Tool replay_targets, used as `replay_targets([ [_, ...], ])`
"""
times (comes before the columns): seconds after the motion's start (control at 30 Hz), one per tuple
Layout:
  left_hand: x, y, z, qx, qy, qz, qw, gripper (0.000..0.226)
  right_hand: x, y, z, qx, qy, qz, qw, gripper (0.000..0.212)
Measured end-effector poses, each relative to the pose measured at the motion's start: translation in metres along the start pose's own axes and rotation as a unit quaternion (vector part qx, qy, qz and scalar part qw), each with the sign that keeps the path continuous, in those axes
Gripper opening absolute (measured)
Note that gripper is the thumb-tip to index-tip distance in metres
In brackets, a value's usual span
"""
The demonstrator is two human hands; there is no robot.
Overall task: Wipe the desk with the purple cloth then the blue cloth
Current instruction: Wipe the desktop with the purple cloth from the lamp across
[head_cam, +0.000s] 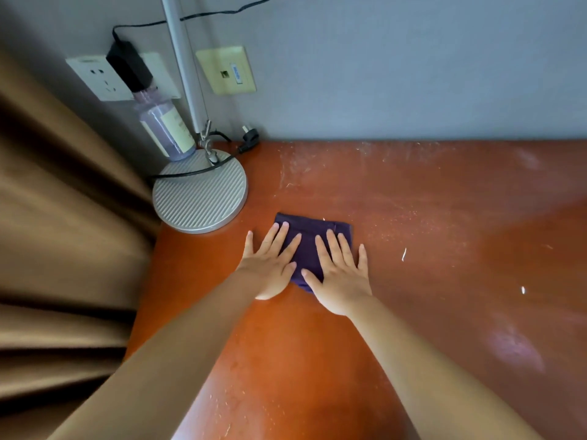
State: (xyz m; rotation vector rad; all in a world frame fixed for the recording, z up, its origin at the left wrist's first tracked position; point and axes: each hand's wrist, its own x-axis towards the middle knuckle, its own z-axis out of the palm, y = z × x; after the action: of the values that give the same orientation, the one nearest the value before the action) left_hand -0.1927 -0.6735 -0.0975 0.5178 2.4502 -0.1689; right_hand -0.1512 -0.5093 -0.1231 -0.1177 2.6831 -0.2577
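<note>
Both of my bare forearms reach up from the bottom of the frame and meet at the centre, where my left hand (270,262) and my right hand (341,274) lie flat, fingers straight and spread, gripping nothing. They press side by side on the folded dark purple cloth (309,246), which sits on the reddish-brown wooden desk (444,217) just right of the round ribbed silver lamp base (200,192) at centre left. My left little finger and my right little finger overhang the cloth's edges onto bare wood. I judge this to be the first step, the purple wipe, and not far along: pale dust, scratch-like streaks and a few white specks show across the upper right and right of the desk. The next move, as I see it, calls for keeping flat pressure with both palms and sliding the cloth right and toward the grey wall (413,74), sweeping the specks along without bunching the fold. Near the lamp base stand a clear bottle of pale purple liquid (168,128) and a black cable (190,173), so strokes to the left need care. No blue cloth is in view.
</note>
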Motion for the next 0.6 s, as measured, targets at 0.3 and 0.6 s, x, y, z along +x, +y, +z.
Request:
replay_targets([
  [0.3, 0.022, 0.015, -0.013, 0.013, 0.021, 0.026, 0.999, 0.055, 0.005, 0.029, -0.015, -0.006, -0.017, 0.025, 1.000, 0.073],
  [0.6, -0.047, 0.028, 0.041, 0.017, 0.029, -0.037, 0.999, 0.057, -0.041, 0.010, 0.010, -0.027, -0.017, -0.062, 0.998, 0.072],
])
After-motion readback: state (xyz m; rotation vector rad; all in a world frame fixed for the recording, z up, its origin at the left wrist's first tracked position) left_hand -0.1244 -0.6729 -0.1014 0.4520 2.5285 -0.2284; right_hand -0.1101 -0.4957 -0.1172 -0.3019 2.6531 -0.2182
